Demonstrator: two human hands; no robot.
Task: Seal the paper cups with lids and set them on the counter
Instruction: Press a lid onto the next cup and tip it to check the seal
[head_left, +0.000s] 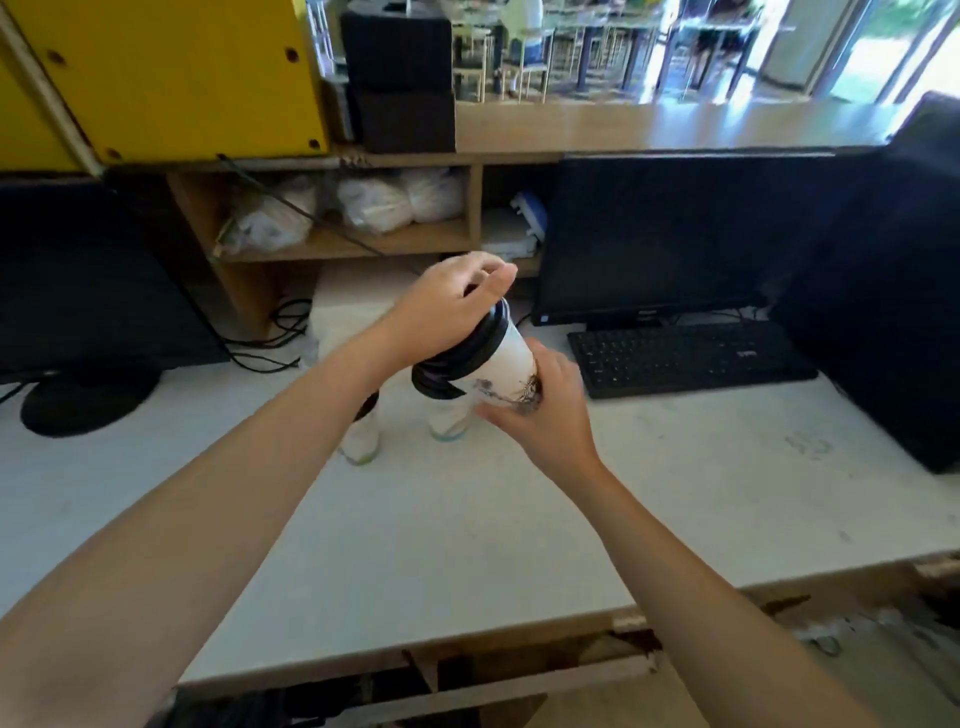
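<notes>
Logging from the left edge, I noted a dark monitor (78, 270) on a round foot, under a yellow panel (156, 78). Next came an open shelf (337, 244) holding plastic bags (374, 202).

Below it, two white cups stood upright on the white table (467, 545): a green-rimmed cup (361, 444), partly behind the left forearm, and a blue-rimmed cup (449, 423) just beside it. I could not tell how their tops stood.

Centre item: paper cup (511, 358), held in the air above those two, clear of the table.
- Long axis was tilted, running from upper left to lower right; the mouth end pointed up and left, the base down and right.
- Black lid (467, 348) sat on the mouth.
- Left hand (447, 306) lay over the lid, fingers curled down around its rim.
- Right hand (550, 421) wrapped the base end, fingers curled round it.

Right of the hands stood a second monitor (675, 234), screen dark, with a black keyboard (691, 356) in front of it on the same table. A large dark shape at the far right I could not identify.

Behind ran a raised wooden counter (675, 127); beyond it lay a bright room with chairs and tables, blurred.
</notes>
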